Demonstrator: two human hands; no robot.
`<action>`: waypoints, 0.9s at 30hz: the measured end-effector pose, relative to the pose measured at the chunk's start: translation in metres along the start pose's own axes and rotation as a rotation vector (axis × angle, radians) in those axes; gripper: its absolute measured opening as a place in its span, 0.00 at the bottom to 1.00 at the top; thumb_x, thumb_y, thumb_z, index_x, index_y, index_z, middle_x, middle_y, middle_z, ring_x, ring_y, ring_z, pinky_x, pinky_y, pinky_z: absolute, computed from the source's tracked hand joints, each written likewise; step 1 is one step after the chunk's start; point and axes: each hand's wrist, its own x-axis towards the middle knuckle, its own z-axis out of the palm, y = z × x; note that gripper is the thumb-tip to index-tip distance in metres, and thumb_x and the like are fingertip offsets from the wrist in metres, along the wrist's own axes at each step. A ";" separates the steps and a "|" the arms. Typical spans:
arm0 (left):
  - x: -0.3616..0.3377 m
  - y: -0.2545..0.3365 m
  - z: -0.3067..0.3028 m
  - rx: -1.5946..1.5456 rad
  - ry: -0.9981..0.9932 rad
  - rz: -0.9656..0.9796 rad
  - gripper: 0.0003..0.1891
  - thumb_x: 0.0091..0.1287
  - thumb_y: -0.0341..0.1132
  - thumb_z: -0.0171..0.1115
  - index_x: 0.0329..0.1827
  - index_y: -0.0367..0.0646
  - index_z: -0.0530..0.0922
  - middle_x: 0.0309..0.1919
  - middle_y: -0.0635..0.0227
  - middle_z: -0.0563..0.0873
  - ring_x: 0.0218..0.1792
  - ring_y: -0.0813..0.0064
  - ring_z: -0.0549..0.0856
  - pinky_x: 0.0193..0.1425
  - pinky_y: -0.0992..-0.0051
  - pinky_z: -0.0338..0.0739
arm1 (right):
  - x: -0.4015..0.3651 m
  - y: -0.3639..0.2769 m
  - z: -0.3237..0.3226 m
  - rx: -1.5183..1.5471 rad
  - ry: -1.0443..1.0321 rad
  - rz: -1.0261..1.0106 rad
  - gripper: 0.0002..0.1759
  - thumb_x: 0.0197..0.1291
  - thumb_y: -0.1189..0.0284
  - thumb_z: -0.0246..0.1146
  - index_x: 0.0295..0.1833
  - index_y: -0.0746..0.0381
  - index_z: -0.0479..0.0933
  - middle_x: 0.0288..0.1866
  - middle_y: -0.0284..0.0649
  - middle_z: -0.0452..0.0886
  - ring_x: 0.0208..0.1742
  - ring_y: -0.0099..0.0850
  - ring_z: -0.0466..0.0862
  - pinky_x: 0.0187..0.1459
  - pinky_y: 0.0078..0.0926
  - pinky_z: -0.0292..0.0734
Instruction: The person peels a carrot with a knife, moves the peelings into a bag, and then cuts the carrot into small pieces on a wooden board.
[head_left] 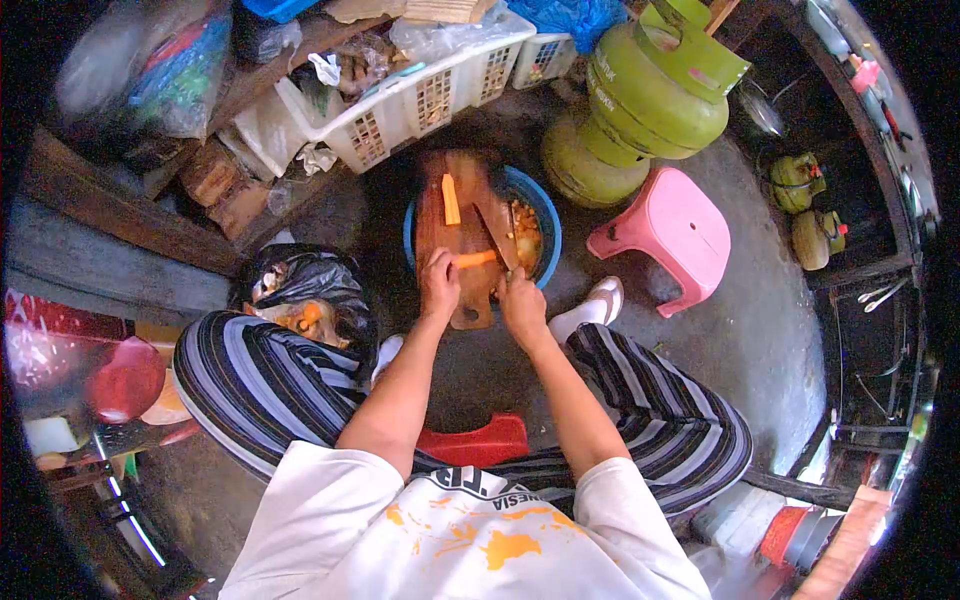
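A wooden board [436, 225] lies across a blue basin [549, 190]. On the board, my left hand [439, 284] is closed on one end of an orange carrot piece [474, 259]. My right hand [522, 303] is wrapped round the handle of a knife [497, 229], whose wide blade points away from me beside the piece's right end. Another long carrot piece [451, 200] lies farther up the board. Chopped pieces [526, 232] show in the basin, right of the board.
A pink stool [683, 228] and green gas cylinders [655, 90] stand right of the basin. White plastic baskets [433, 98] are behind it. An open black bag [335, 285] with scraps lies to the left. A red stool [478, 440] is under me.
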 end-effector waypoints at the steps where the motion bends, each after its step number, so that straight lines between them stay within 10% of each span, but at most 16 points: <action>1: 0.001 -0.002 0.000 -0.010 0.011 0.004 0.05 0.52 0.19 0.55 0.32 0.34 0.74 0.35 0.53 0.77 0.41 0.52 0.78 0.45 0.64 0.72 | 0.004 0.001 0.005 0.016 0.005 0.000 0.17 0.61 0.62 0.52 0.40 0.69 0.69 0.25 0.58 0.78 0.30 0.55 0.80 0.32 0.49 0.76; 27: 0.002 -0.004 -0.002 0.050 0.024 0.039 0.06 0.51 0.19 0.56 0.32 0.34 0.75 0.35 0.56 0.77 0.40 0.52 0.77 0.44 0.64 0.72 | 0.002 -0.015 -0.019 0.049 -0.055 -0.007 0.19 0.62 0.59 0.50 0.40 0.68 0.69 0.26 0.57 0.79 0.29 0.54 0.80 0.31 0.48 0.77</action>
